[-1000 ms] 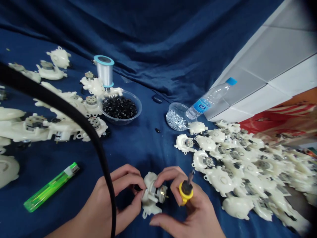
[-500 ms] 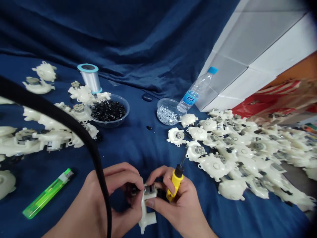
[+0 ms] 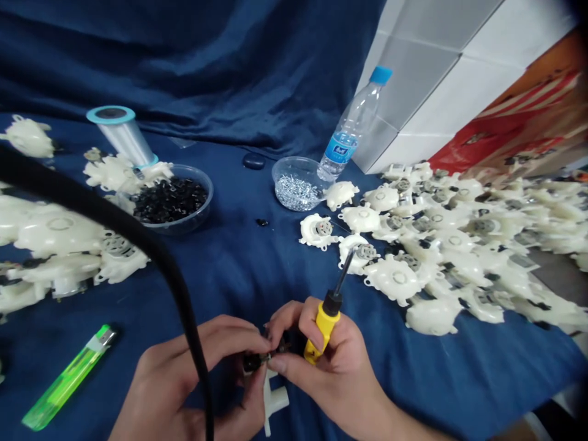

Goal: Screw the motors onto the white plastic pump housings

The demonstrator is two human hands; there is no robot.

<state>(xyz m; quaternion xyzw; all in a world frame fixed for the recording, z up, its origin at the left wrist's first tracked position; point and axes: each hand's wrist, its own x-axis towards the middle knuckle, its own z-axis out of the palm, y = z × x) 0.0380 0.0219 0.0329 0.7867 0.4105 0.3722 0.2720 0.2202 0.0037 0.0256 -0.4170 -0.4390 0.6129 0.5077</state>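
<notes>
My left hand (image 3: 197, 373) is closed, its thumb and fingers around a white plastic housing (image 3: 277, 401) and a small black part (image 3: 252, 362). Most of the housing is hidden behind my fingers; a short tube-like stub shows below them. The yellow-handled screwdriver (image 3: 321, 334) is tucked in my right hand (image 3: 337, 373), its shaft pointing up and away. The thumb and index fingertip of that same hand pinch at the black part, beside the left fingertips. What exactly sits between them is too small to tell.
White motor housings (image 3: 395, 278) lie heaped at right, others (image 3: 59, 229) at left. A bowl of black parts (image 3: 172, 199), a bowl of screws (image 3: 296, 187), a wire spool (image 3: 122, 138), a water bottle (image 3: 344, 138) and a green lighter (image 3: 68, 380) surround my hands. A black cable (image 3: 160, 263) crosses the view.
The housing has turned and dropped lower between my hands, so less of it shows. The black part is now more exposed at my fingertips. The view has shifted slightly.
</notes>
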